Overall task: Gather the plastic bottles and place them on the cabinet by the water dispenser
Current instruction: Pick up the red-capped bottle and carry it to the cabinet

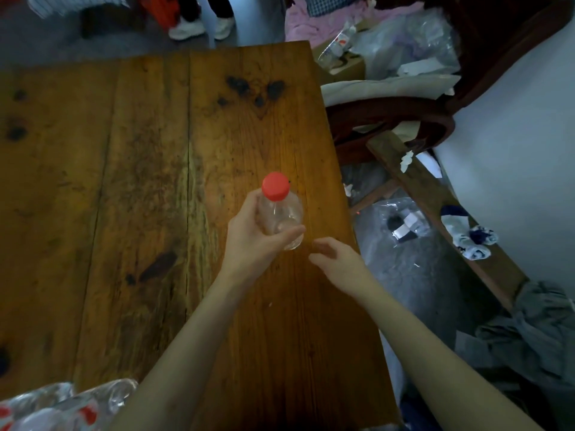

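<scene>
A clear plastic bottle (281, 214) with a red cap stands upright over the right part of the wooden table (124, 181). My left hand (252, 241) grips its body, fingers on the left side and thumb across the front. My right hand (336, 259) hovers just to the right of the bottle with its fingers loosely curled and holds nothing. More clear plastic bottles (59, 405) with red labels lie bunched at the bottom left corner, partly cut off by the frame.
A dark wooden chair (389, 119) stands to the right of the table, piled with plastic bags (410, 48) and cloth. More bags and grey clothing (535, 334) lie on the floor at right. A person's legs and white shoes (202, 28) stand beyond the table's far edge.
</scene>
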